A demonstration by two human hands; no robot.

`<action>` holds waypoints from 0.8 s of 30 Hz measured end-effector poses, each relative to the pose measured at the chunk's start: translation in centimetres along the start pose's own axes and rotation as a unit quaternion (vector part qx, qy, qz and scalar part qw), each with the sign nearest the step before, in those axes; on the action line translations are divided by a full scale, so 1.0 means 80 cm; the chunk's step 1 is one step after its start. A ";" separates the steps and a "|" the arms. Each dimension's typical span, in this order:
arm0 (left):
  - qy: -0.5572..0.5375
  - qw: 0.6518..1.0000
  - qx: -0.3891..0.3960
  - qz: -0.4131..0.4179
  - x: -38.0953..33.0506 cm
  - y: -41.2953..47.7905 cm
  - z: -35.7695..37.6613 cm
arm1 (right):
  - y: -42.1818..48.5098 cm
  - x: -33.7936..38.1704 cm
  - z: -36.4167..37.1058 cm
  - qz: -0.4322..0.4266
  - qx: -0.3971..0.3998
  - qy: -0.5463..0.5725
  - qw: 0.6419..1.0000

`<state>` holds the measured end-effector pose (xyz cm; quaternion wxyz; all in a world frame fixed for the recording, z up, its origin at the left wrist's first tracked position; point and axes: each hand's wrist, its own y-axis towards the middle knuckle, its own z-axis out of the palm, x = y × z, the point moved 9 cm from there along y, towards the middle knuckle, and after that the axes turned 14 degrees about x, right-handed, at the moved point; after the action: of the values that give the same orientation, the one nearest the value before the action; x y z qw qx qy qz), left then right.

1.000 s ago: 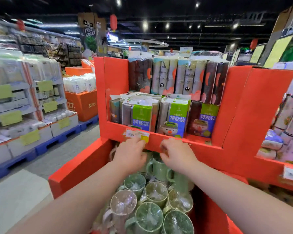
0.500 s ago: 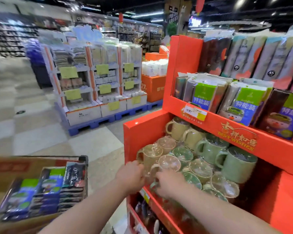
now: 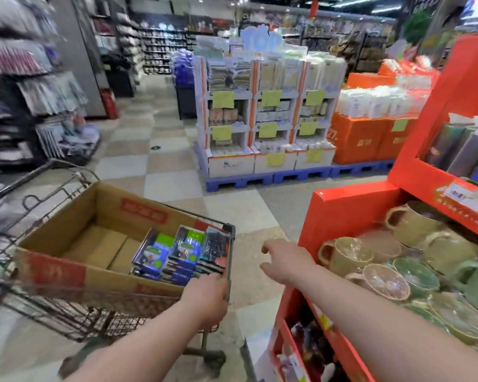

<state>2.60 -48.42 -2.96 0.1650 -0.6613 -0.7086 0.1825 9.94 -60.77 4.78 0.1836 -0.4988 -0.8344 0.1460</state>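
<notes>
My left hand (image 3: 204, 296) reaches over the near right corner of a cardboard box (image 3: 116, 213) that sits in a wire shopping cart (image 3: 66, 315). Its fingertips lie at the near end of a stack of blue and green packs (image 3: 177, 252) in the box; the back of the hand hides whether they grip anything. My right hand (image 3: 284, 260) hovers in the air between the cart and the red display stand (image 3: 351, 210), fingers loosely spread and holding nothing.
Wrapped beige and green mugs (image 3: 345, 255) fill the red stand's lower shelf, with more packs (image 3: 469, 150) on the shelf above. A white shelf display on blue pallets (image 3: 268, 119) and orange boxes (image 3: 364, 139) stand across the tiled aisle. Hanging goods (image 3: 25, 59) line the left wall.
The view has swung left from the red stand to the cart. Both hands left the mug shelf; my left hand moved onto the packs in the box, and my right hand trails in the air.
</notes>
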 end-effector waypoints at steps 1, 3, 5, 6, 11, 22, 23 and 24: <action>-0.003 1.000 0.004 -0.004 0.017 -0.004 0.004 | 0.007 0.018 -0.010 -0.010 -0.010 0.003 1.000; -0.002 1.000 0.013 -0.013 0.055 -0.009 0.013 | 0.023 0.055 -0.024 -0.022 -0.024 -0.001 0.999; -0.001 1.000 0.015 -0.017 0.094 -0.014 0.019 | 0.041 0.093 -0.032 -0.025 -0.034 -0.007 0.999; -0.004 1.000 0.018 -0.020 0.114 -0.016 0.022 | 0.050 0.111 -0.033 -0.026 -0.035 -0.004 0.999; -0.011 0.999 0.027 -0.027 0.215 -0.020 0.031 | 0.101 0.197 -0.019 -0.033 -0.024 0.017 0.999; -0.016 0.999 -0.030 -0.013 0.355 0.015 -0.018 | 0.189 0.284 0.092 -0.002 0.077 0.007 0.997; -0.016 0.999 -0.038 -0.010 0.361 0.023 -0.029 | 0.194 0.285 0.101 0.003 0.087 0.008 0.996; -0.017 0.999 -0.046 -0.007 0.367 0.030 -0.039 | 0.200 0.286 0.108 0.008 0.095 0.011 0.995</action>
<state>4.11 -18.85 -1.54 0.1238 -0.6600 -0.7235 0.1598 8.51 -33.69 -6.09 0.2379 -0.4871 -0.8110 0.2202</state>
